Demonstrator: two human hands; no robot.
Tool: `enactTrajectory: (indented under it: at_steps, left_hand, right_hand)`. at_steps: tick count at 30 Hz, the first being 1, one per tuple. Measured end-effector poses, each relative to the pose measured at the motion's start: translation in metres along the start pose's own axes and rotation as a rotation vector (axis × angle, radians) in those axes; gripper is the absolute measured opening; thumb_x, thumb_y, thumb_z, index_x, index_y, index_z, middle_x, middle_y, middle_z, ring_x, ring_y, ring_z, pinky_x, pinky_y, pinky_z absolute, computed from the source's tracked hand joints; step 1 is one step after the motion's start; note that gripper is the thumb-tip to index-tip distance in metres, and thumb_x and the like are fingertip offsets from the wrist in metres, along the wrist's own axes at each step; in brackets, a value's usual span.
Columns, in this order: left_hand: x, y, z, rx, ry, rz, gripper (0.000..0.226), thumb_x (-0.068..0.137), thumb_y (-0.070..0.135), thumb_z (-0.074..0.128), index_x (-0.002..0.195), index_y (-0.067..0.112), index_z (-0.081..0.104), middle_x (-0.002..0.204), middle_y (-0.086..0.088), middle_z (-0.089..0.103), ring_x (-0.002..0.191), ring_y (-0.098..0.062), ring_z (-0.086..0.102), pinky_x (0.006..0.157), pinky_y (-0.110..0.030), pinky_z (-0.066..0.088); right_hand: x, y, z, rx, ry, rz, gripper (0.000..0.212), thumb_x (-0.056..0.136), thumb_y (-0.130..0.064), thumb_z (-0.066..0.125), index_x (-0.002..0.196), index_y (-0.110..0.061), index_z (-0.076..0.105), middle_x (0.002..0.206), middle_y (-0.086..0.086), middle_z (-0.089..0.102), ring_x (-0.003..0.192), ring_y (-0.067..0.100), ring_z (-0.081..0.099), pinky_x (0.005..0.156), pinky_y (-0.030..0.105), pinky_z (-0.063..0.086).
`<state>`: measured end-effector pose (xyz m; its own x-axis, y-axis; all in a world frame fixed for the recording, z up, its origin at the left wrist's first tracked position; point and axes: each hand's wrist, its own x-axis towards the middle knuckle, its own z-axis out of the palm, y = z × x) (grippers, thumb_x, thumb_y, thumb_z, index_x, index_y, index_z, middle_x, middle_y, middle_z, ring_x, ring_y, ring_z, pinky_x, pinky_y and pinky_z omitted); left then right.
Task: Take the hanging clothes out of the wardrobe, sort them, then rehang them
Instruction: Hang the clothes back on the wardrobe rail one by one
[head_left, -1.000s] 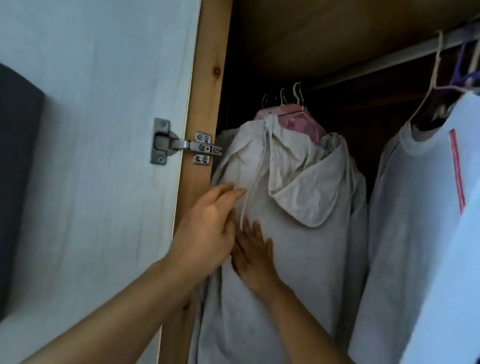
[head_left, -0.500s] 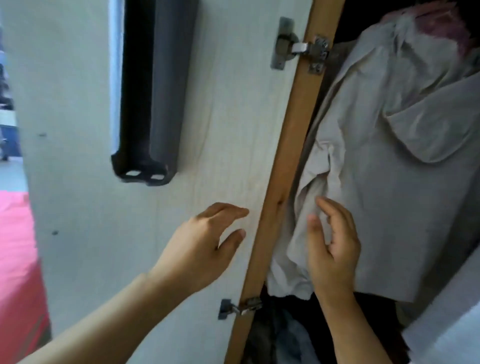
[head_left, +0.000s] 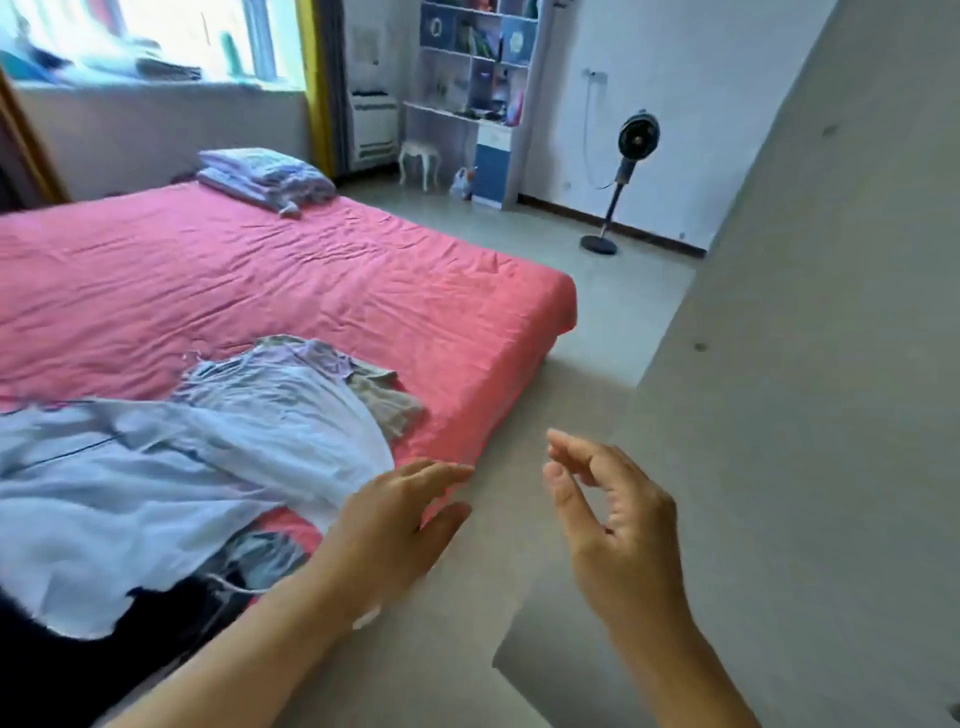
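A: What differs for us from half a second ago?

B: Nearly the whole view. Then we faced the wardrobe with the grey hooded garment hanging before us; now we look across the room, and only the pale wardrobe door (head_left: 810, 415) fills our right side.

A: And the largest thing?

B: The bed (head_left: 270, 280) under its pink sheet. The pile of clothes (head_left: 197, 457) lies on its near corner, pale blue and white pieces over a beige one, with something dark below them at the near edge.

A: Our hands?

B: Our left hand (head_left: 395, 525), earlier in front of the door, now hovers over the bed's near edge, fingers straight and spread, holding nothing. Our right hand (head_left: 613, 525), which was at the grey cloth, is in the air by the door, fingers loosely curled with the thumb apart, also holding nothing.

A: Smaller things?

B: Folded bedding (head_left: 265, 174) at the bed's far end, a shelf unit (head_left: 472, 78), a standing fan (head_left: 623, 171).

A: Any writing?

B: None we can read.
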<state>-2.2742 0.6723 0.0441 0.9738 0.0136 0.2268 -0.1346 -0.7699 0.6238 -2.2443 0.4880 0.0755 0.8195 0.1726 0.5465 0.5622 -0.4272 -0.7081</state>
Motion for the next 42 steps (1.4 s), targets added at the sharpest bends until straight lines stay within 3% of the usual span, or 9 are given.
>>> enactTrajectory:
  at_steps: [3,7,11,15,20,25,29,38,42]
  left_hand:
    - [-0.009,-0.063,-0.039,0.007,0.036,-0.154,0.04,0.086,0.046,0.049,0.12,0.031,0.062,0.107,0.018,0.061,0.095,-0.002,0.061,0.084,-0.029,0.049]
    - [-0.027,-0.147,-0.088,-0.025,0.126,-0.342,0.054,0.075,0.06,0.041,0.116,0.033,0.065,0.102,0.021,0.066,0.088,0.004,0.062,0.084,-0.028,0.051]
    - [-0.042,-0.22,-0.12,-0.045,0.172,-0.523,0.035,0.082,0.042,0.056,0.115,0.034,0.064,0.095,0.024,0.064,0.086,0.008,0.06,0.084,-0.018,0.047]
    - [-0.056,-0.277,-0.152,-0.05,0.218,-0.648,0.031,0.088,0.038,0.058,0.118,0.033,0.062,0.094,0.033,0.057,0.091,0.011,0.058,0.084,-0.012,0.044]
    - [-0.063,-0.339,-0.179,-0.086,0.324,-0.828,0.032,0.088,0.035,0.061,0.119,0.028,0.063,0.101,0.019,0.064,0.089,0.006,0.061,0.089,-0.027,0.048]
    - [-0.055,-0.404,-0.189,-0.117,0.355,-0.987,0.034,0.089,0.032,0.06,0.123,0.028,0.059,0.115,0.014,0.061,0.098,0.003,0.058,0.094,-0.027,0.045]
    - [-0.032,-0.469,-0.198,-0.09,0.302,-1.11,0.04,0.092,0.04,0.054,0.13,0.029,0.052,0.13,0.014,0.05,0.113,-0.003,0.05,0.096,-0.022,0.04]
    - [0.033,-0.621,-0.202,-0.082,0.435,-1.313,0.037,0.092,0.028,0.057,0.128,0.018,0.055,0.13,0.006,0.049,0.114,-0.009,0.049,0.093,-0.02,0.036]
    - [0.036,-0.693,-0.2,0.097,0.441,-1.383,0.045,0.093,0.025,0.056,0.134,0.007,0.048,0.142,-0.009,0.042,0.133,-0.021,0.035,0.106,-0.024,0.023]
  right_hand:
    - [0.017,-0.012,0.086,0.082,-0.15,0.002,0.026,0.084,-0.034,0.056,0.105,-0.026,0.068,0.095,-0.022,0.063,0.092,-0.006,0.058,0.078,0.003,0.04]
    - [0.032,-0.032,0.194,0.203,-0.342,0.006,0.033,0.081,-0.041,0.053,0.106,-0.025,0.068,0.096,-0.018,0.067,0.092,-0.004,0.061,0.079,0.007,0.045]
    - [0.04,-0.045,0.282,0.249,-0.489,0.004,0.032,0.08,-0.043,0.055,0.102,-0.024,0.069,0.092,-0.024,0.064,0.09,-0.005,0.062,0.077,0.004,0.042]
    - [0.048,-0.06,0.361,0.264,-0.644,0.042,0.022,0.079,-0.03,0.061,0.099,-0.028,0.066,0.089,-0.02,0.065,0.09,-0.006,0.06,0.071,0.002,0.041]
    - [0.063,-0.061,0.441,0.242,-0.836,0.051,0.018,0.086,-0.022,0.067,0.103,-0.027,0.067,0.094,-0.02,0.065,0.093,-0.003,0.06,0.077,0.012,0.047]
    - [0.086,-0.056,0.522,0.232,-0.973,0.057,0.021,0.084,-0.024,0.067,0.105,-0.021,0.068,0.092,-0.02,0.062,0.092,0.001,0.058,0.082,0.027,0.049]
    - [0.108,-0.042,0.591,0.215,-1.073,0.034,0.023,0.085,-0.02,0.067,0.108,-0.018,0.068,0.089,-0.021,0.06,0.09,0.0,0.057,0.074,0.018,0.043]
    - [0.156,0.009,0.76,0.202,-1.21,0.035,0.023,0.086,-0.02,0.066,0.108,-0.014,0.067,0.1,-0.006,0.067,0.091,0.011,0.06,0.078,0.027,0.047]
    - [0.164,0.033,0.813,0.169,-1.279,0.056,0.023,0.088,-0.021,0.063,0.109,-0.013,0.067,0.1,-0.005,0.066,0.089,0.009,0.057,0.078,0.021,0.043]
